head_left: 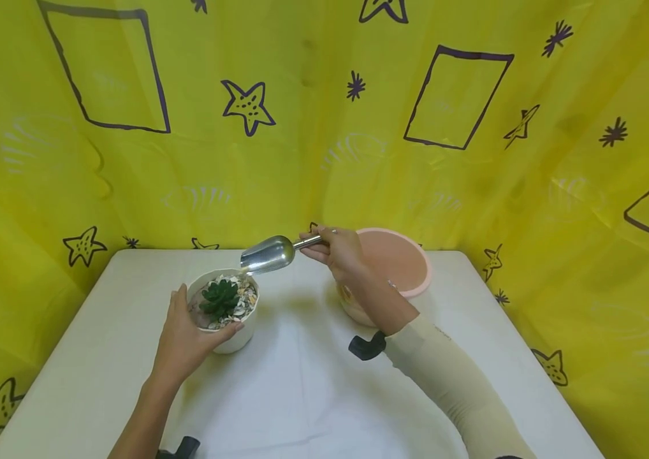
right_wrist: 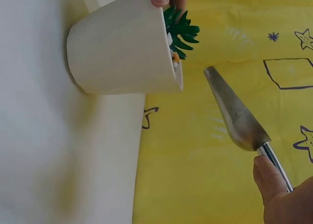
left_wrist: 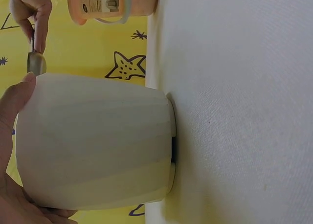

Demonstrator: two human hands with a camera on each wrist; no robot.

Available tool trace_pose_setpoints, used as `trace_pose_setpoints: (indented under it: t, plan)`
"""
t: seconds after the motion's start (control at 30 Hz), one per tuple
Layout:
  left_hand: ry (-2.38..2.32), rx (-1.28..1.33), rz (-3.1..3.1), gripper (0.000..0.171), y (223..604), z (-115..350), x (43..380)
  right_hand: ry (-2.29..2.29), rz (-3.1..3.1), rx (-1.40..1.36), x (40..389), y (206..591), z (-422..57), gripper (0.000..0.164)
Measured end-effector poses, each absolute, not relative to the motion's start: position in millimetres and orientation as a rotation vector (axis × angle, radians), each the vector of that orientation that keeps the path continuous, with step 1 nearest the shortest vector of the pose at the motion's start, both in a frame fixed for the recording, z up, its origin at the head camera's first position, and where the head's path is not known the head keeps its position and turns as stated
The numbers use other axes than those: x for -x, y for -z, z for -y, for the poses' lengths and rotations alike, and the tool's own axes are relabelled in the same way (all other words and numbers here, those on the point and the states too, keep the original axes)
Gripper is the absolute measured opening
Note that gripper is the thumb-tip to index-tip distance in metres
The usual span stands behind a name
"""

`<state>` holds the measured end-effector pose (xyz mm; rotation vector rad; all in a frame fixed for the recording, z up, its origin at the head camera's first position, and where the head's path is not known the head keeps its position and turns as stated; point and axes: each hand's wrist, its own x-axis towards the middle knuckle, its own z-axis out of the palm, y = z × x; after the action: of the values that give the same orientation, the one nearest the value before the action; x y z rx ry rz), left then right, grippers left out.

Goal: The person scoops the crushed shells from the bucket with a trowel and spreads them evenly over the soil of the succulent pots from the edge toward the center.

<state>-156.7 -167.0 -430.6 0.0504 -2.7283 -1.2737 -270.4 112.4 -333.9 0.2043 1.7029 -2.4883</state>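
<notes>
A white plant pot (head_left: pixel 236 340) stands upright on the table, holding a green succulent (head_left: pixel 220 298) and pale mixed pebbles (head_left: pixel 246 294). My left hand (head_left: pixel 185 338) grips the pot's rim from the near left side, thumb and fingers spread round it. My right hand (head_left: pixel 340 252) holds a metal scoop (head_left: pixel 269 254) by its handle. The scoop tilts down to the left, its lip just above the pot's right rim. In the right wrist view, a gap shows between the scoop (right_wrist: pixel 237 114) and the pot (right_wrist: pixel 120 48). I cannot tell whether anything is in the scoop.
A pink bucket (head_left: pixel 424 271) stands at the right of the table, partly behind my right forearm. In the left wrist view the bucket (left_wrist: pixel 142 1) shows a label and a handle. A white cloth covers the table (head_left: pixel 301 395); a yellow patterned curtain (head_left: pixel 301 166) hangs behind it.
</notes>
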Motion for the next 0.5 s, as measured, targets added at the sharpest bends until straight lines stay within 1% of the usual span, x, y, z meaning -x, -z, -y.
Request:
trace_pose_setpoints:
  t: [0.2,0.5]
  plan:
    - [1.288,-0.069,2.735,0.137,430,167,157,2.519,-1.538,-0.258,270,325,-140,0.023]
    - [1.233,-0.034,2.697,0.135,432,165,156,2.618,-1.527,-0.292,261,294,-207,0.018]
